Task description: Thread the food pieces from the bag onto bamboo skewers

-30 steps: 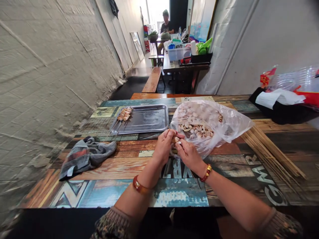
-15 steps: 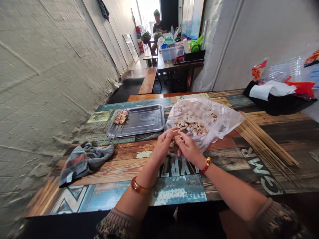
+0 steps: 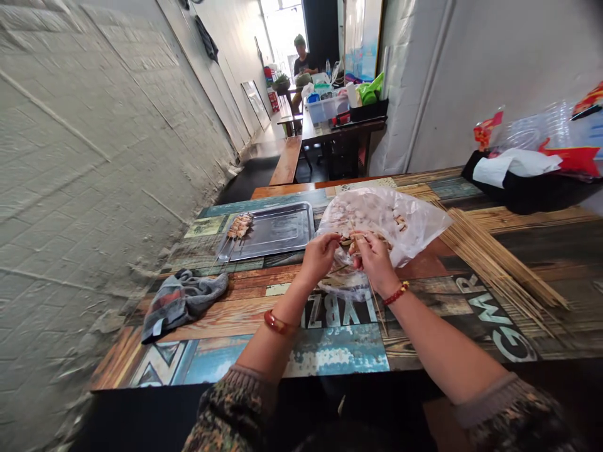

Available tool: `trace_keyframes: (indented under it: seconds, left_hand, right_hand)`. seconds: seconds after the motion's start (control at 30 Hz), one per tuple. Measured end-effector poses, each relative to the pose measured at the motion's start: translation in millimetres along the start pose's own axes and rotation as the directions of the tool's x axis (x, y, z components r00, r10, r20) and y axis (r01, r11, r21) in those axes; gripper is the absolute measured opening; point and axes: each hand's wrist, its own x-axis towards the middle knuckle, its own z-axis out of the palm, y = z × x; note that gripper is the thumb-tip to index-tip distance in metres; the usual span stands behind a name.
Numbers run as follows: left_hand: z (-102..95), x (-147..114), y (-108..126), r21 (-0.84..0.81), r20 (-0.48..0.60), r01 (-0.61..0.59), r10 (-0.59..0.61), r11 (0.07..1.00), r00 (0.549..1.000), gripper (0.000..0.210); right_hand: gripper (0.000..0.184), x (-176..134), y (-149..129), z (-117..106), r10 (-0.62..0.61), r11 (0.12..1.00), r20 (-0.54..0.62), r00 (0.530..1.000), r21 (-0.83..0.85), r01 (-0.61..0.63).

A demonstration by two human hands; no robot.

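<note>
Over the near edge of a clear plastic bag (image 3: pixel 419 229) of raw meat pieces, my two hands work close together. My right hand (image 3: pixel 374 258) is closed around a bamboo skewer (image 3: pixel 378 307), whose thin end sticks out below toward the table's front edge. The fingers of my left hand (image 3: pixel 322 256) are pinched together just left of it; what they hold is too small to make out. Left of the bag lies a metal tray (image 3: pixel 282 229), with loaded meat skewers (image 3: pixel 240 226) at its left end.
A bundle of bare bamboo skewers (image 3: pixel 504 263) lies on the right of the patterned table (image 3: pixel 339 351). A grey cloth (image 3: pixel 183 301) rests at the left. A black container (image 3: pixel 527 188) with packaging stands at the back right. Farther off, a person (image 3: pixel 305 59) sits beyond another table.
My hands have moved apart and slightly up over the bag, and the skewer below my right hand shows more clearly. The view has shifted a little.
</note>
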Motion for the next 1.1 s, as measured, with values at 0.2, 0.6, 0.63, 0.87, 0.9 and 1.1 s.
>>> trace_keyframes:
  seconds: [0.2, 0.6, 0.63, 0.87, 0.9, 1.1]
  left_hand:
    - [9.9, 24, -8, 0.491, 0.123, -0.138, 0.088, 0.860, 0.989, 0.027]
    - [12.1, 13, -8, 0.218, 0.042, -0.039, 0.030, 0.975, 0.999, 0.006]
    - [10.4, 10, -9, 0.062, 0.003, 0.030, -0.030, 0.998, 1.000, 0.007]
    - [-3.5, -13, 1, -0.641, 0.116, 0.314, -0.316, 0.700, 0.942, 0.039]
    - [-4.8, -16, 2, -0.664, 0.125, 0.325, -0.329, 0.674, 0.936, 0.040]
    - [-11.2, -21, -2, -0.686, 0.085, 0.324, -0.370, 0.652, 0.925, 0.032]
  right_hand:
    - [0.034, 4, 8, 2, 0.006, 1.000, -0.024, 1.000, 0.009, -0.006]
    - [0.032, 5, 6, 1, 0.004, 1.000, -0.002, 1.000, 0.012, -0.004]
    - [0.032, 4, 6, 1, 0.001, 1.000, 0.001, 1.000, 0.008, -0.001]
    - [0.029, -2, 6, 5, -0.034, 0.997, 0.085, 0.996, -0.063, 0.040]
    - [0.029, -3, 5, 5, -0.031, 0.997, 0.092, 0.995, -0.072, 0.037]
    - [0.029, -8, 0, 8, 0.028, 0.989, 0.170, 0.985, -0.149, -0.002]
